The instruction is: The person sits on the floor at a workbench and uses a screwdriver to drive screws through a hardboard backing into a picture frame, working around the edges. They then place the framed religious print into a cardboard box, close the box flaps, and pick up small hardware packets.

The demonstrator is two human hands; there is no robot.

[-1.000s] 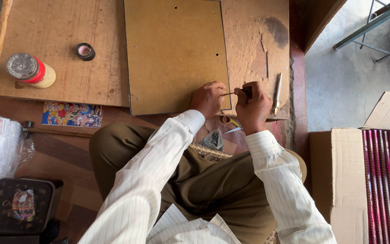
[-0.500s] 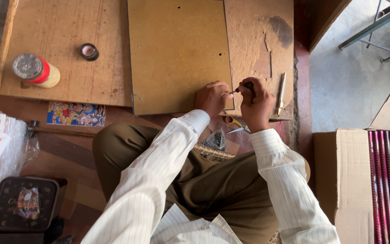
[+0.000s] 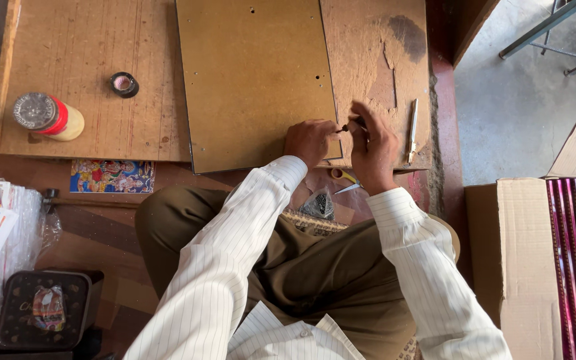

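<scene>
Both hands (image 3: 341,140) press flat rectangular brown hardboard (image 3: 255,80).

Two hands: left hand (image 3: 309,140), right hand (image 3: 371,148), both at near right corner of one brown backing board (image 3: 255,80). One small dark tool (image 3: 353,125) in right-hand grip. One wooden bench (image 3: 75,60). One slim metal blade (image 3: 413,130) just right of grip. One pair of yellow-handled scissors (image 3: 345,181) just below grip. One round black tape roll (image 3: 124,85), one red-banded glue bottle (image 3: 47,118), one colourful printed picture (image 3: 112,176), all well left of grip. One cardboard box (image 3: 521,267) far right.
</scene>
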